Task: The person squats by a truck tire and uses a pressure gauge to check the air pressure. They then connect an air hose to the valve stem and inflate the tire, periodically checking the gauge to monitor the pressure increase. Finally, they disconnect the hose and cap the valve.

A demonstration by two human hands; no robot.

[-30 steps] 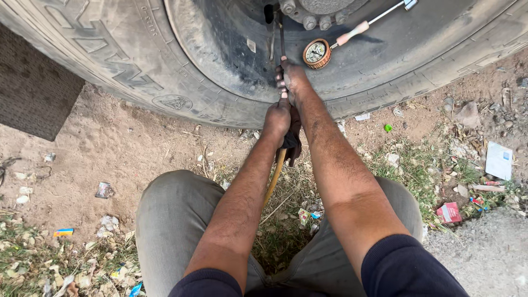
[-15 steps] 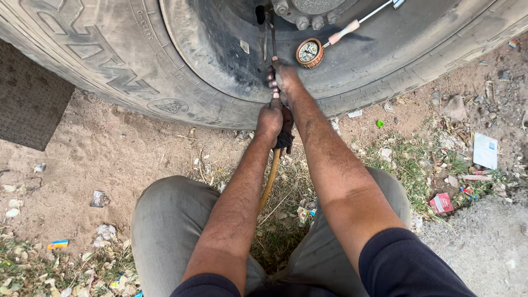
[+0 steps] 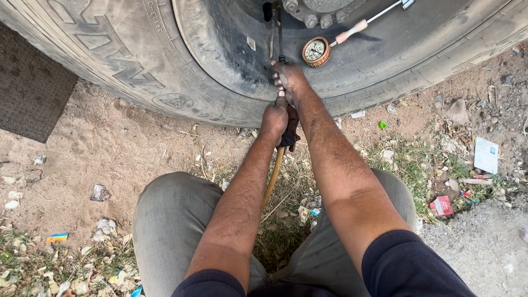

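Note:
A big black truck tyre (image 3: 126,49) on a dirty rim (image 3: 231,44) fills the top of the head view. My right hand (image 3: 289,80) is closed around a thin metal rod (image 3: 279,33) that runs up to the wheel's hub. Just below it, my left hand (image 3: 275,118) grips the same tool where a yellowish hose (image 3: 270,179) leaves it and drops between my knees. A round pressure gauge (image 3: 315,51) with a pale handle rests against the rim, right of my hands.
Wheel nuts (image 3: 308,16) show at the top. A dark mat (image 3: 30,93) lies at the left. Bare dirt, dry grass and litter, including a red wrapper (image 3: 441,206) and a white card (image 3: 486,154), surround my grey-trousered knees (image 3: 176,220).
The view has shifted a little and the wheel appears closer. Both hands keep the same grip on the tool against the rim.

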